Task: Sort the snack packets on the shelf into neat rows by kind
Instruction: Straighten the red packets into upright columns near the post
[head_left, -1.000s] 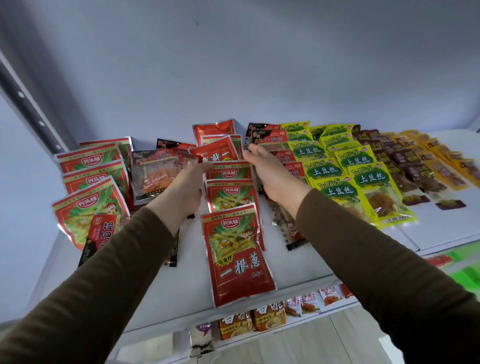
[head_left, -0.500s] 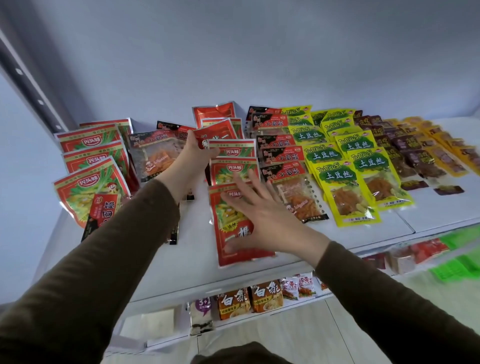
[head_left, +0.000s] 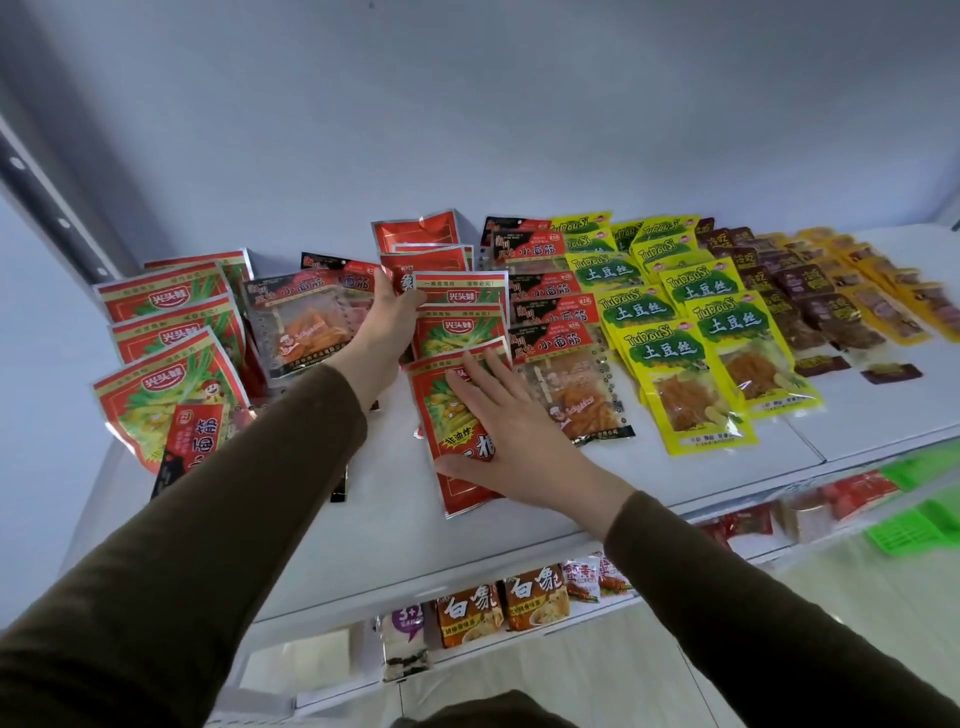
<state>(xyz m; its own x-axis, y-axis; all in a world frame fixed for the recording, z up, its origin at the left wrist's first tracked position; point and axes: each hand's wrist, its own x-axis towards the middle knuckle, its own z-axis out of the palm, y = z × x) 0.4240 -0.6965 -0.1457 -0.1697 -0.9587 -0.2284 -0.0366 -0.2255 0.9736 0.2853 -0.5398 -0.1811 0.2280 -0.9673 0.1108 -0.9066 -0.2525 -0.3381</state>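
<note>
The right hand (head_left: 511, 436) is now laid flat, fingers spread, on the front red-and-green packet (head_left: 457, 431) of the middle row, where half a second ago it was only hovering just above it and a second ago it was reaching toward the back of the shelf (head_left: 363, 525). The packet has been drawn a little nearer the row behind it, so that its top edge is tucked against the next packet. The left hand (head_left: 387, 325) is held against the left edge of that same row, fingers curled round the side of the upper packets, much as it was before. To the left of the left hand, a stray dark packet (head_left: 195, 441) lies across the other red-and-green stack (head_left: 161, 364). To the right of the right hand, the red-and-black row (head_left: 558, 338) and the yellow rows (head_left: 670, 332) are seen already squared. By this change the middle row is judged nearly straightened; the leftward pile appears still unsorted.
</note>
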